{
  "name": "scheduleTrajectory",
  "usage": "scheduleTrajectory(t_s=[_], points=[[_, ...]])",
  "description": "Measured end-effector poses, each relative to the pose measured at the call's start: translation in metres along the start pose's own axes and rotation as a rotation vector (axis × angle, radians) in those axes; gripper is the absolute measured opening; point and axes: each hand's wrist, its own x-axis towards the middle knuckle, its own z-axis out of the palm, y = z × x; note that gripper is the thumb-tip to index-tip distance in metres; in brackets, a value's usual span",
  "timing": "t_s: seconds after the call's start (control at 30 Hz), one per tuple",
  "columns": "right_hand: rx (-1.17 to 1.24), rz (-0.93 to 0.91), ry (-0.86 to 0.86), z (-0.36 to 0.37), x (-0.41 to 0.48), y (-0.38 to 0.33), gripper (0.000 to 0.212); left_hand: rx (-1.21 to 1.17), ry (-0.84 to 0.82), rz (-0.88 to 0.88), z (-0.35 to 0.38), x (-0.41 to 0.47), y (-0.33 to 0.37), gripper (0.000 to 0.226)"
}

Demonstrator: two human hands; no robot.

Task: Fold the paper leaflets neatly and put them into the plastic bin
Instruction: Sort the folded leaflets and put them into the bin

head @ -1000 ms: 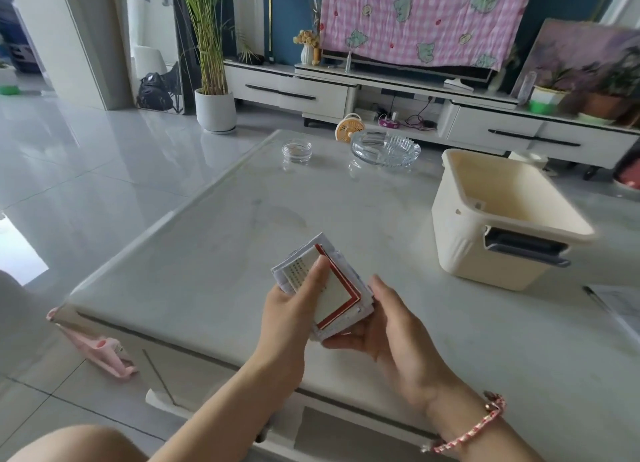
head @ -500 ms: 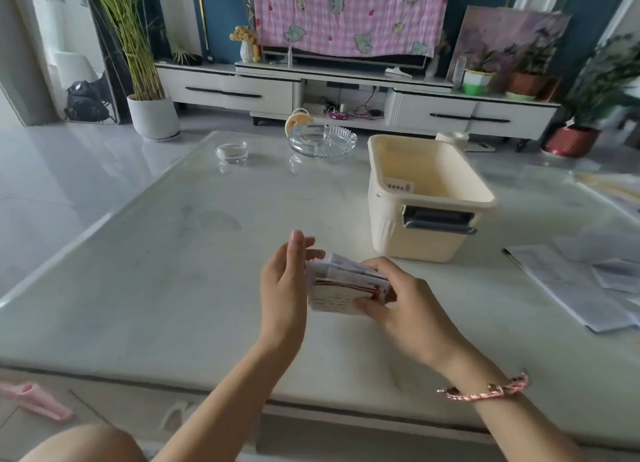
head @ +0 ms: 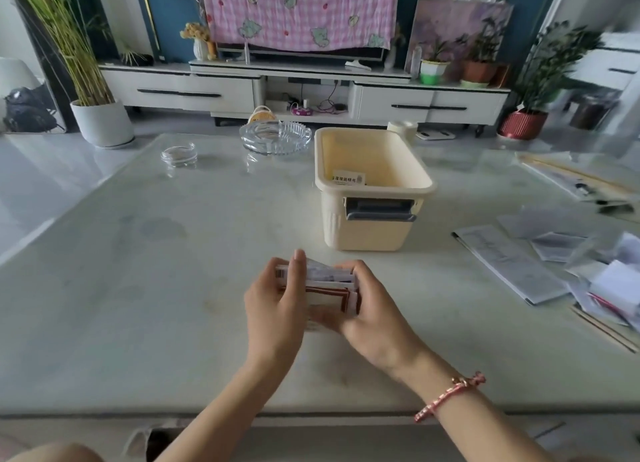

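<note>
A folded white leaflet with a red border (head: 329, 290) sits between both hands, low over the table's near middle. My left hand (head: 277, 302) holds its left side, fingers upright against the fold. My right hand (head: 367, 309) grips the right side, fingers curled over the top edge. The cream plastic bin (head: 363, 233) with a grey handle stands just beyond the hands, slightly right. One small folded leaflet (head: 348, 178) lies inside it. More unfolded leaflets (head: 512, 264) lie spread on the table at the right.
A glass ashtray (head: 275, 137) and a small glass dish (head: 179, 153) stand at the table's far side. Papers and thin sticks (head: 575, 179) lie at the far right. The pale marble table (head: 156, 288) stretches bare to the left.
The view has swung right, bringing the bin to the centre. The leaflet was tilted up in my hands; now it is pressed flatter and lower between both hands.
</note>
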Motion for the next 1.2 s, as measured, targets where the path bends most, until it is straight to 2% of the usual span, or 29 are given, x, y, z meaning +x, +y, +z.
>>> scheduleTrajectory(t_s=[0.1,0.2,0.27,0.33,0.37,0.43,0.53,0.63,0.77,0.83,0.93,1.0,1.07,1.2], points=[[0.149,0.002,0.016,0.009,-0.011,-0.001,0.036,0.081,0.139,0.013,0.009,0.000,0.004,0.044],[0.315,0.021,0.228,0.015,-0.015,-0.009,0.010,0.120,0.182,0.035,0.023,-0.007,0.009,0.048],[0.202,-0.016,0.466,0.013,-0.010,-0.008,0.037,0.130,0.182,0.035,0.034,-0.013,0.012,0.049],[0.018,-0.087,0.660,0.010,-0.005,-0.008,0.045,0.136,0.193,0.037,0.043,-0.019,0.012,0.048],[-0.039,-0.121,0.690,0.008,-0.005,-0.005,0.044,0.133,0.196,0.035,0.046,-0.022,0.013,0.047],[-0.108,-0.134,0.708,0.002,-0.003,0.000,0.043,0.108,0.190,0.018,0.052,-0.027,0.011,0.047],[-0.118,-0.043,0.673,-0.008,0.002,0.006,0.046,0.113,0.131,-0.035,0.055,-0.028,0.009,0.046],[-0.214,0.073,0.638,-0.022,0.003,0.012,0.050,0.252,0.015,-0.058,0.058,-0.024,0.009,0.037],[-0.657,0.125,0.521,-0.027,-0.005,0.015,0.048,0.479,-0.125,-0.087,0.057,-0.025,0.001,0.036],[-0.956,0.145,0.523,-0.024,-0.007,0.020,0.051,0.633,-0.171,-0.063,0.057,-0.027,-0.001,0.037],[-1.080,0.079,0.645,-0.027,-0.009,0.023,0.044,0.641,-0.157,-0.018,0.058,-0.028,-0.002,0.036],[-0.884,0.087,0.592,-0.028,-0.004,0.026,0.039,0.608,-0.131,0.009,0.058,-0.027,-0.003,0.036],[-0.578,0.113,0.614,-0.026,-0.002,0.029,0.042,0.535,-0.112,0.034,0.058,-0.027,-0.006,0.036],[-0.570,0.065,0.640,-0.015,0.002,0.029,0.050,0.332,-0.100,0.088,0.056,-0.029,-0.011,0.034]])
